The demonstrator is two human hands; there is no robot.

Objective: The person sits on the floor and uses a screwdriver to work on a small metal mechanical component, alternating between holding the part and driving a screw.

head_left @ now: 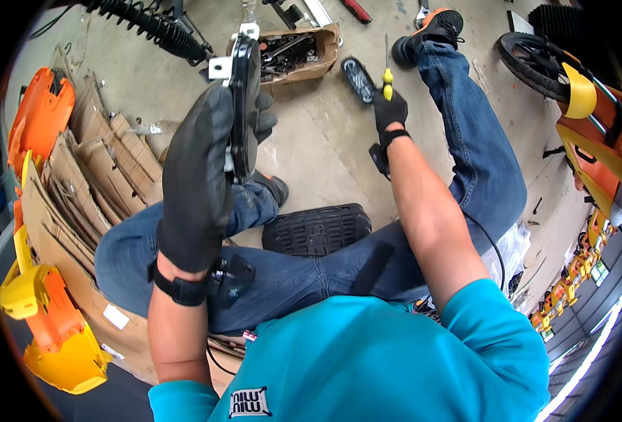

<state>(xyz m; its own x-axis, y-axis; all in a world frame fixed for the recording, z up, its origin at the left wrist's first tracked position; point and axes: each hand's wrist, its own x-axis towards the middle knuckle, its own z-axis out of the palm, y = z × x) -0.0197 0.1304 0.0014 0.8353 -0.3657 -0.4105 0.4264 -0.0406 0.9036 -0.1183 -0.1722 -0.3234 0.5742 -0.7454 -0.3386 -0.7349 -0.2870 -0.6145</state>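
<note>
My left hand (195,169), in a black glove, is closed round a long, flat black part (242,98) with white brackets (221,68), held upright. My right hand (392,111), also gloved, is closed on a yellow-handled screwdriver (387,83) with its shaft pointing away from me. A small oblong black part (358,79) with a paler middle is just left of the right hand; I cannot tell whether that hand touches it.
An open cardboard box of tools and hardware (304,74), a ribbed black pad (316,232), stacked cardboard (79,190), orange panels (42,112) and yellow panels (65,362) surround my legs. A black shock absorber (149,28) hangs upper left; a wheeled orange-yellow frame (581,151) is at right.
</note>
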